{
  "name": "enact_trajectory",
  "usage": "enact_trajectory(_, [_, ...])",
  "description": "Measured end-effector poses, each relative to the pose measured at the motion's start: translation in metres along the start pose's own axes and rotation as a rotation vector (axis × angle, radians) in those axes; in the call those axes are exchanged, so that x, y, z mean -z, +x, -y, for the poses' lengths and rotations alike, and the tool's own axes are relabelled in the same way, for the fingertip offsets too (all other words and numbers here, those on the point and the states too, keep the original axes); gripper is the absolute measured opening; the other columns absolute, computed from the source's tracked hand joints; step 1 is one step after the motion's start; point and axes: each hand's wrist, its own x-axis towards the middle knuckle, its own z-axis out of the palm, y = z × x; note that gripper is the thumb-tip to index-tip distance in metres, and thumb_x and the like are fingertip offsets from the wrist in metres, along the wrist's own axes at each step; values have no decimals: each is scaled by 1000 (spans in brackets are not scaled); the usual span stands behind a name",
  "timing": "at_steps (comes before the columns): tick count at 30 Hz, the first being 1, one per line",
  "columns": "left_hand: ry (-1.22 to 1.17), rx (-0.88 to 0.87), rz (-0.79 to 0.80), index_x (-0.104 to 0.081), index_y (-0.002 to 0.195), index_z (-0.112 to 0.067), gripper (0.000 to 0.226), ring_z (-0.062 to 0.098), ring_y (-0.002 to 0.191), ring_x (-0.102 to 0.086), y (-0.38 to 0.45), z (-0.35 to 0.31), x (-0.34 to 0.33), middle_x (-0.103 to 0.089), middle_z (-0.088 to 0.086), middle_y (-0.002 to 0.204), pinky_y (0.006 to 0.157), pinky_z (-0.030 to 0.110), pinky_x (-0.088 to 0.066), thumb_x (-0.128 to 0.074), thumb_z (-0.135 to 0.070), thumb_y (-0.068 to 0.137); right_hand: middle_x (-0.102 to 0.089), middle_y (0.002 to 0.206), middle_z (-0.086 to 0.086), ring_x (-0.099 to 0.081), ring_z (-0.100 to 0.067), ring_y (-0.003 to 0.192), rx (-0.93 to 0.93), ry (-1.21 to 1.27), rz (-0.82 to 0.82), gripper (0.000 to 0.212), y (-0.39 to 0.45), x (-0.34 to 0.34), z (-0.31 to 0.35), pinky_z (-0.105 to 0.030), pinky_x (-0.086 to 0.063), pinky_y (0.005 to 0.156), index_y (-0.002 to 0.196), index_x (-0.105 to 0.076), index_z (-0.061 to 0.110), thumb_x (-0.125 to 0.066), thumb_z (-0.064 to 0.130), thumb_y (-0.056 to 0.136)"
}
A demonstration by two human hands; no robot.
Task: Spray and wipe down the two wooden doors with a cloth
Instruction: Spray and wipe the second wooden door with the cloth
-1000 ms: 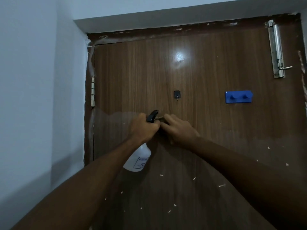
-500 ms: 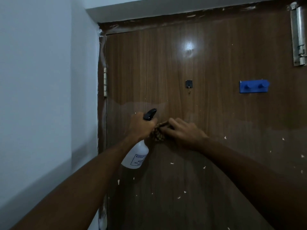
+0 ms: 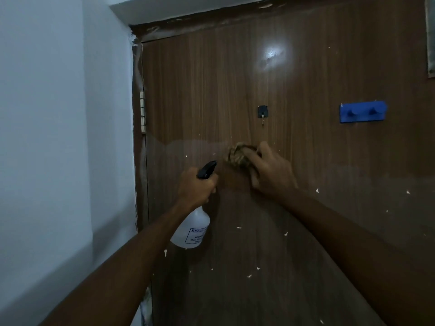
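The wooden door point(image 3: 306, 231) fills most of the head view, its brown grain running upright, with a bright glare spot high up and small pale flecks scattered over the lower half, where the surface looks duller below a wavy line at mid-height. Fixed flat on it are a small black hook point(image 3: 262, 112) near the middle, a blue two-peg hook rack point(image 3: 362, 112) well to the right of that, and a metal latch plate point(image 3: 430, 38) cut off at the upper right edge. A pale hinge point(image 3: 142, 111) sits on its left edge against the frame, and a crumpled brown cloth point(image 3: 239, 156) is pressed against the panel just below the black hook.
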Motion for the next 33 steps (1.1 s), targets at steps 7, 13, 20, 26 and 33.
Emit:
enact_trajectory(7, [238, 117, -126, -61, 82, -23, 28, 28, 68, -73, -4, -4, 10, -72, 10, 75, 65, 41, -62, -68, -43, 100, -49, 114, -13, -56, -20, 79, -87, 134, -48, 54, 49, -16, 25, -26, -42, 53, 135, -56, 9, -76, 15, 85])
enact_trajectory(13, [145, 150, -256, -72, 83, -12, 26, 30, 65, -72, -13, 2, 23, -74, 11, 72, 66, 50, -63, -71, -35, 96, -53, 108, -14, -54, -23, 78, -65, 117, -108, 48, 59, -23, 37, -32, -47, 56, 128, -62, 6, -76, 16, 83])
enact_trajectory(20, [172, 237, -288, -68, 84, -13, 28, 17, 61, -63, -4, 15, 39, -62, 2, 65, 58, 29, -48, -71, -38, 97, -55, 105, -15, -48, -29, 94, 70, -56, -114, 29, 73, -41, 53, -39, -44, 75, 105, -66, 3, -71, 14, 78])
enact_trajectory(26, [203, 202, -312, -69, 79, -14, 32, 30, 75, -73, 0, 27, 63, -76, 14, 81, 69, 36, -57, -67, -40, 99, -56, 113, -16, -50, -29, 96, 28, -34, -117, 35, 84, -59, 80, -39, -50, 78, 112, -66, 1, -70, 10, 78])
enact_trajectory(33, [148, 155, -326, -69, 75, -18, 36, 27, 69, -73, -1, 53, 71, -74, 6, 73, 76, 47, -63, -66, -44, 99, -56, 124, -14, -52, -27, 102, 595, -126, 87, 48, 68, -85, 98, -38, -50, 80, 134, -59, 11, -66, 22, 88])
